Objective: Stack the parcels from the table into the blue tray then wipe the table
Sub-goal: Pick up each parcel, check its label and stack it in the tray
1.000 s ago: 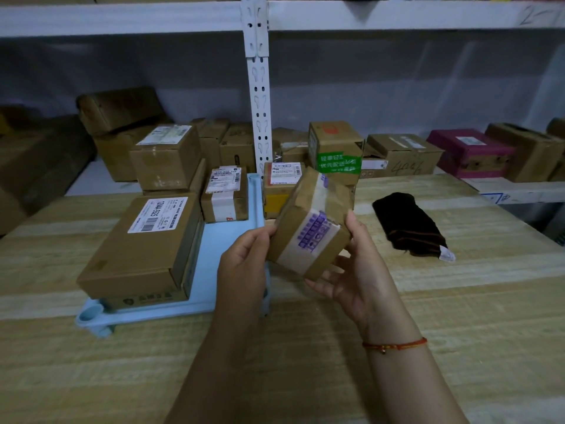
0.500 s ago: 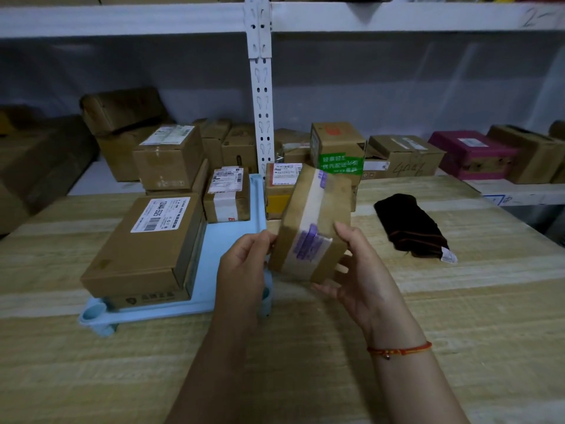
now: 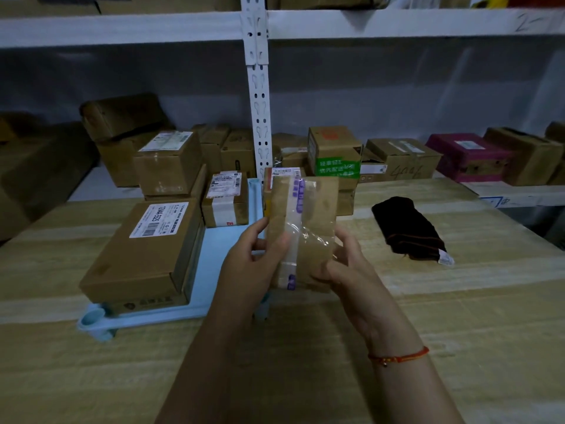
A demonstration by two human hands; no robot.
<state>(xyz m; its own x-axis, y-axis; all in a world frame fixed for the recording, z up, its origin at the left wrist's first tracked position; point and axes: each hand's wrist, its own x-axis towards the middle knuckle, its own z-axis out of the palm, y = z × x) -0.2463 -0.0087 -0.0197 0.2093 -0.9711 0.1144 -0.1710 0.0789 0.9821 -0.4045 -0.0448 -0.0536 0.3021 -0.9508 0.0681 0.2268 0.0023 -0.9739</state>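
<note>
Above the counter (image 3: 458,347), just off the blue tray's (image 3: 214,258) near right corner: small taped parcel (image 3: 305,228) gripped upright between left hand (image 3: 253,264) and right hand (image 3: 351,267), probably best laid flat on the tray's bare right side beside the large box (image 3: 146,249).

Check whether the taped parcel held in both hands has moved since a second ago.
Yes. The taped parcel has turned from tilted to nearly upright, its broad taped face now toward the camera, beside the blue tray rim.
</note>
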